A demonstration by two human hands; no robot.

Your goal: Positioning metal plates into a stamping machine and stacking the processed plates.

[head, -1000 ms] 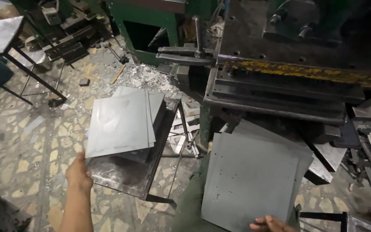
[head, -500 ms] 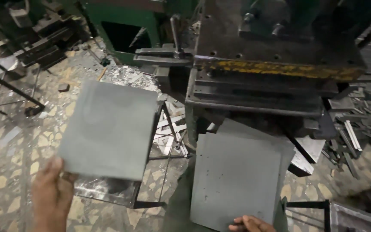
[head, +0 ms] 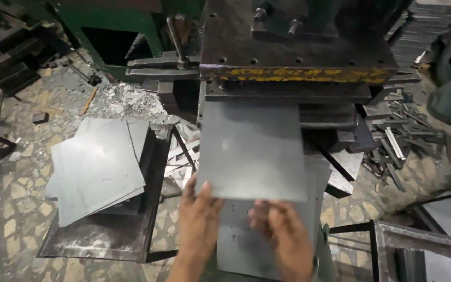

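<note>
The sheet has moved from the stack to mid-frame. Both hands, left and right, now pinch its near edge. Its far edge meets the press.

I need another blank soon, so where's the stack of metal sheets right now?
In the head view, the stack of metal sheets lies on the dark stand, left of both hands and the press.

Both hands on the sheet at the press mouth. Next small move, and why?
Probably push the metal sheet a little further forward under the press head. Its far edge sits just at the opening below the yellow-marked bar, while the left hand and right hand hold only the near edge, so most of the sheet is outside the machine.
</note>
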